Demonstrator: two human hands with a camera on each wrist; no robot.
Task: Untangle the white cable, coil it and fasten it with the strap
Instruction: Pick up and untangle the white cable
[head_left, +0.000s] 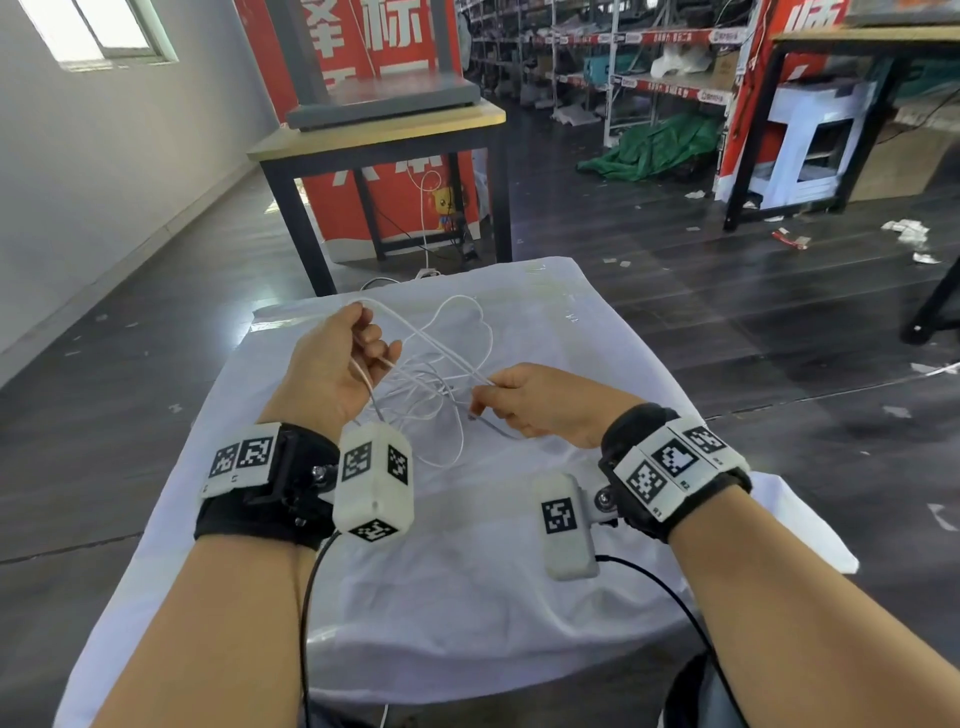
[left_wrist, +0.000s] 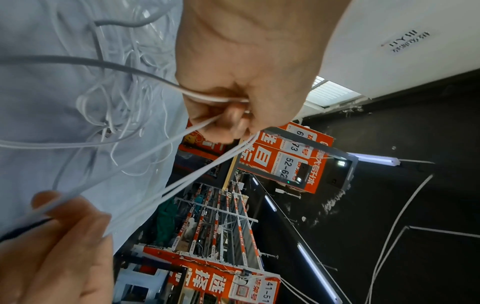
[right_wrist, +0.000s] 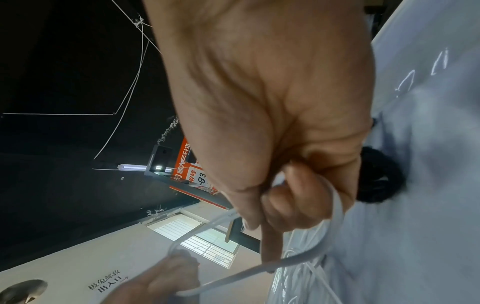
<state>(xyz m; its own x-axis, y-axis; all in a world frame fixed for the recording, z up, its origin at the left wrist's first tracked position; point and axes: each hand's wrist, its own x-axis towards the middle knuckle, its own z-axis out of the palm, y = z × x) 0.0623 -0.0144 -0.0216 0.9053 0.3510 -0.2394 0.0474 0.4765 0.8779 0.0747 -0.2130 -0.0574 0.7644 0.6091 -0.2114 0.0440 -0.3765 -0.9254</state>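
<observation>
**Both grips closed on the white cable above the table**

The left hand (head_left: 332, 371) has its fingers curled into a grip round several strands of the white cable (head_left: 441, 358), held raised over the far left part of the table (head_left: 467, 597). In the left wrist view the strands enter the fist (left_wrist: 241, 98) from two sides and leave it as a tight bundle running toward the other hand. The right hand (head_left: 540, 400) pinches the same cable between thumb and curled fingers, lower and nearer the person, a little to the right of the table's middle. The right wrist view shows one strand looping over the bent fingers (right_wrist: 298, 197) and sweeping down in a curve toward the left hand.

Between the two hands the cable is drawn into fairly straight lines, while the remainder lies in a loose tangle of loops on the white cloth (head_left: 519, 322) that covers the table, just beyond and below the hands. One loop reaches toward the far edge of the cloth; another hangs toward the near side under the right hand.

A black ring-shaped object (right_wrist: 376, 176) lies on the cloth just beside the right hand; whether it is the strap I cannot tell.

Each wrist carries a black band with a white marker-printed camera box (head_left: 374, 483).
</observation>
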